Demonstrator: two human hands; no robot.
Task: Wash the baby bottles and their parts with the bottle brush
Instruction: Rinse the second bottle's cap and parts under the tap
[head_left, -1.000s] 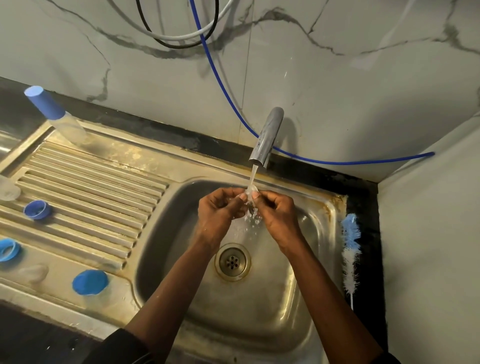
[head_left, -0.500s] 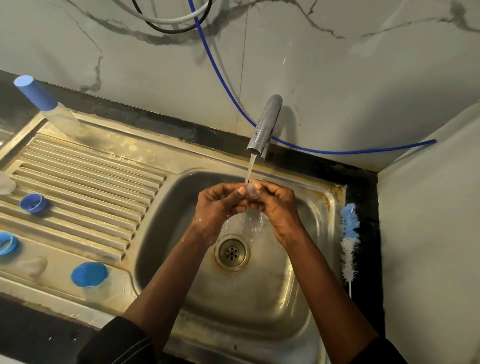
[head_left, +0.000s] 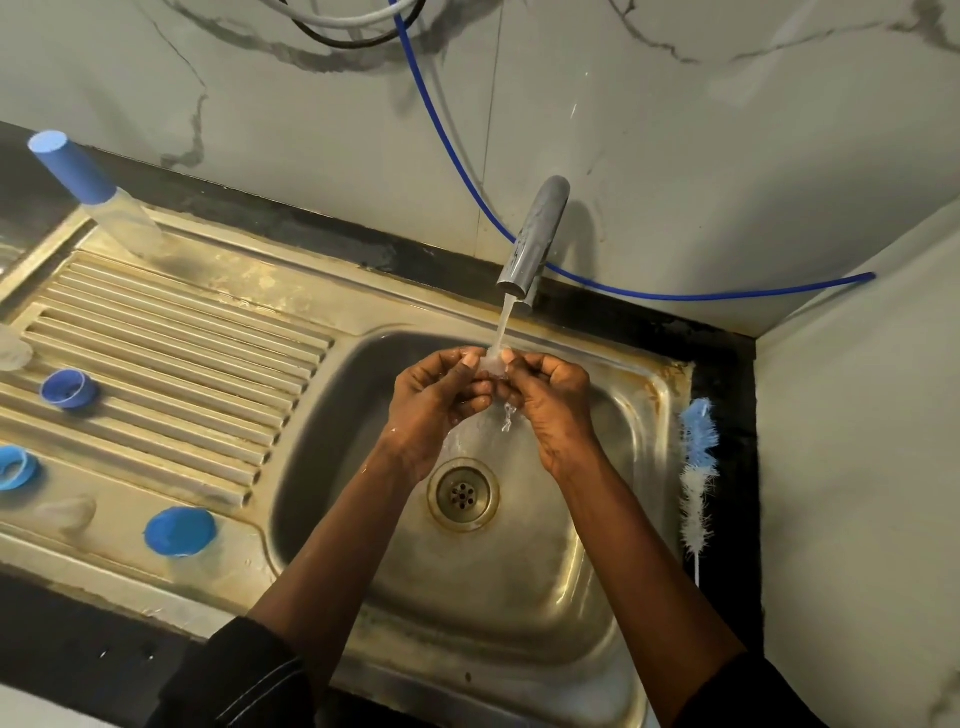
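Both hands meet over the sink basin (head_left: 322, 467), right under the tap (head_left: 532, 241). The left hand (head_left: 431, 400) and right hand (head_left: 550, 400) have their fingers (head_left: 465, 364) curled in, thumbs and fingertips pinching 1 small clear bottle part (head_left: 493, 365) between them. It is too small to tell which part it is. The water stream (head_left: 503, 325) lands on it just above the fingertips and drips below them toward the drain (head_left: 463, 493).

Well right of the fingers, the bottle brush (head_left: 698, 467) lies along the sink's edge beside the wall. Far left of the fingers, the ribbed drainboard (head_left: 182, 353) carries a blue ring (head_left: 67, 389), a second blue ring (head_left: 15, 467), a blue cap (head_left: 179, 531), a clear teat (head_left: 65, 512) and a capped bottle (head_left: 104, 208). A blue hose (head_left: 457, 156) runs behind the tap.
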